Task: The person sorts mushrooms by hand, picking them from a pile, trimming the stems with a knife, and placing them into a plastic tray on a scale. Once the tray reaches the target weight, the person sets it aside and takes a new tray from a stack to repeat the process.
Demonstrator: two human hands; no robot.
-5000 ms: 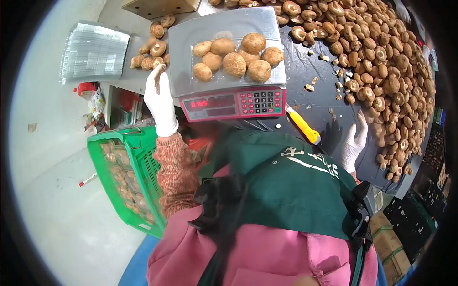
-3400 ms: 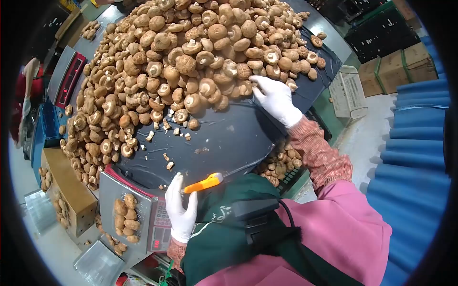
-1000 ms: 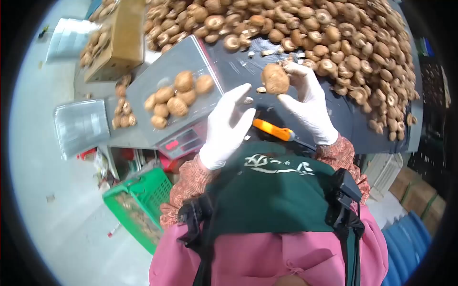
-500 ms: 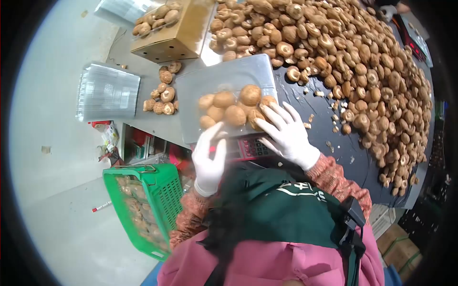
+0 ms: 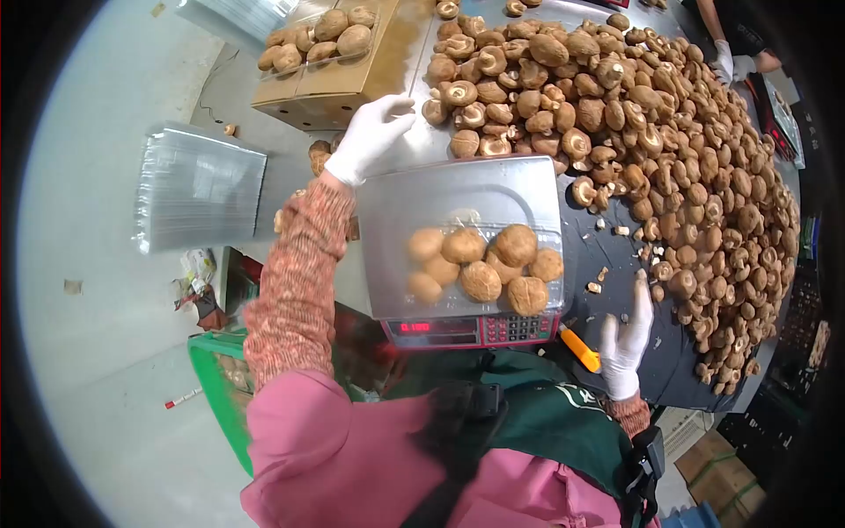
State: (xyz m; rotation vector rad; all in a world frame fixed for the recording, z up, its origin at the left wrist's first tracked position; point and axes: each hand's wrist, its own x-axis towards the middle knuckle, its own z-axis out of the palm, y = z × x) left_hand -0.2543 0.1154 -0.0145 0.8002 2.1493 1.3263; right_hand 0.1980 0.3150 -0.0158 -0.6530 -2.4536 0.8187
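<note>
Several brown shiitake mushrooms (image 5: 481,281) sit in a clear plastic tray (image 5: 550,238) on the steel pan of a digital scale (image 5: 396,198), whose display glows with red digits. My left hand (image 5: 371,139), in a white glove, reaches past the scale's far left corner, near the cardboard box. Its fingers are stretched and slightly bent, and I see nothing in them. My right hand (image 5: 627,345), also gloved, hovers over the dark table surface to the right of the scale. Its fingers are apart and hold nothing. An orange-handled tool (image 5: 580,350) lies between it and the scale.
A big heap of mushrooms (image 5: 651,123) covers the table's far and right side. On the cardboard box (image 5: 352,84) stands another filled tray (image 5: 321,42). Stacked clear trays (image 5: 201,189) are at left, above a green crate (image 5: 211,396). Another person's gloved hand (image 5: 723,62) is at far right.
Both hands have left the tray of mushrooms. My left hand moved forward past the scale; my right hand moved right and back. The scale's display and the orange-handled tool are now visible.
</note>
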